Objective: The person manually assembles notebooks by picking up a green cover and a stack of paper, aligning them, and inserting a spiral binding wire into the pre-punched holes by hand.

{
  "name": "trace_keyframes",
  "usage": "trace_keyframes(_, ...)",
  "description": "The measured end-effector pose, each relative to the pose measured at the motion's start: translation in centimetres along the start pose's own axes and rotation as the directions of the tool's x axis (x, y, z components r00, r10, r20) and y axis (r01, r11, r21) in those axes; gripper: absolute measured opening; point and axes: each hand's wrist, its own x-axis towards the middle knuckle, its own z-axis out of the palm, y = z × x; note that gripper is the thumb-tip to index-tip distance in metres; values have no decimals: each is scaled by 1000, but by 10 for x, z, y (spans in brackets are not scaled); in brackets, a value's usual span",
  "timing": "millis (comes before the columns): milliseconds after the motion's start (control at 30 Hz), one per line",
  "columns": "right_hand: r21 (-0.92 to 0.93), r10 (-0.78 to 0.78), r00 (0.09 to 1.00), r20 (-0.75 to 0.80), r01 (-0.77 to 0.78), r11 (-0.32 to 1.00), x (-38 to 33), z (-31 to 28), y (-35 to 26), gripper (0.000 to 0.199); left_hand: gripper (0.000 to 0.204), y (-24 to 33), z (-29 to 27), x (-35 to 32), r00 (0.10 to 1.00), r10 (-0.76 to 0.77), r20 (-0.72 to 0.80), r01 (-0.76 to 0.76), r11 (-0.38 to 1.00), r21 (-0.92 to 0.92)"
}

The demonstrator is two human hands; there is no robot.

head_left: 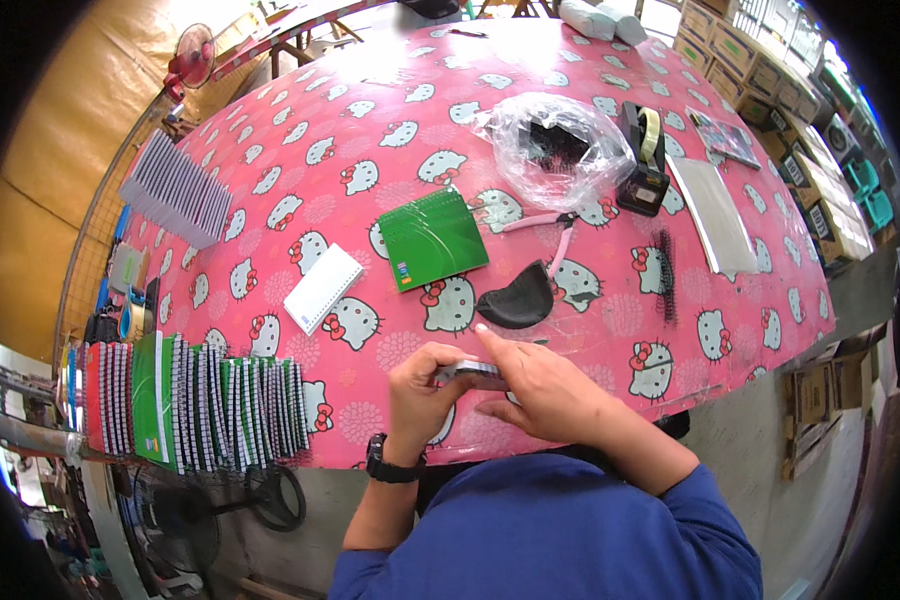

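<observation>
Close to the table's front edge, my left hand [419, 392] is closed round one end of a small paper pad [473, 370], seen edge-on. My right hand [548, 392] grips the pad's other end between fingers and thumb. How the pad is bound is hidden by my fingers. Just beyond lie a black half-moon-shaped object [517, 297] and pink-handled pliers [564, 240]. A stack of green covers [432, 240] with punched edges and a white punched pad [322, 288] rest farther left. To the right are black binding coils [664, 277].
Spiral-bound notebooks [195, 405] stand in a row at the near left, below a stack of pads [177, 188]. A clear bag of black coils [560, 150], a tape dispenser [644, 160] and a white sheet pack [713, 215] occupy the right of the pink-covered table [390, 345].
</observation>
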Motion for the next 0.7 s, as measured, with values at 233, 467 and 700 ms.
trace_keyframes(233, 21, -95, 987, 128, 93, 995, -3, -22, 2, 111, 21, 25, 0, 1, 994, -41, 103, 22, 983, 183)
trace_keyframes(467, -68, -128, 990, -65, 123, 990, 1, -8, 8, 77, 21, 24, 6, -1, 987, -37, 154, -5, 964, 265)
trace_keyframes(700, 384, -5, 970, -242, 100, 918, 3, -10, -1, 27, 19, 27, 0, -4, 995, -83, 61, 72, 983, 166)
